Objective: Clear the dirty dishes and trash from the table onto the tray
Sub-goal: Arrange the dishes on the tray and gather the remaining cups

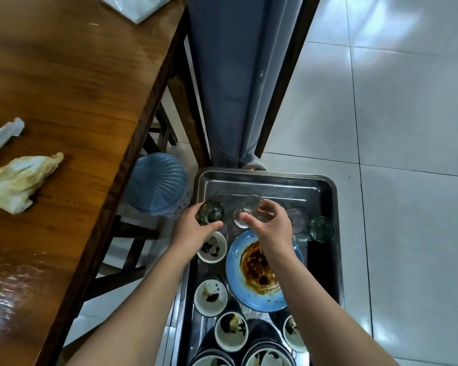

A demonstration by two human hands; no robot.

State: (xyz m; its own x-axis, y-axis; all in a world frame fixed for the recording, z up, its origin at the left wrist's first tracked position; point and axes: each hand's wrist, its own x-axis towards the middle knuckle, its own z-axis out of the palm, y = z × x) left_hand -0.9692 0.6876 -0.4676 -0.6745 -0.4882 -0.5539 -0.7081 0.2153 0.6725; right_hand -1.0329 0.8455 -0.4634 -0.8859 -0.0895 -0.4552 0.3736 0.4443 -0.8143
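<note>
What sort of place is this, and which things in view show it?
Probably a restaurant or canteen dining room: a steel tray crowded with dirty small bowls, a sauce-smeared blue plate and drinking glasses, beside a long wooden table with a crumpled napkin, over a tiled floor.

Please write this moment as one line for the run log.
left hand: grips green glass at edge of metal tray | right hand: holds clear glass over tray | on table: crumpled napkin, plastic wrapper
</note>
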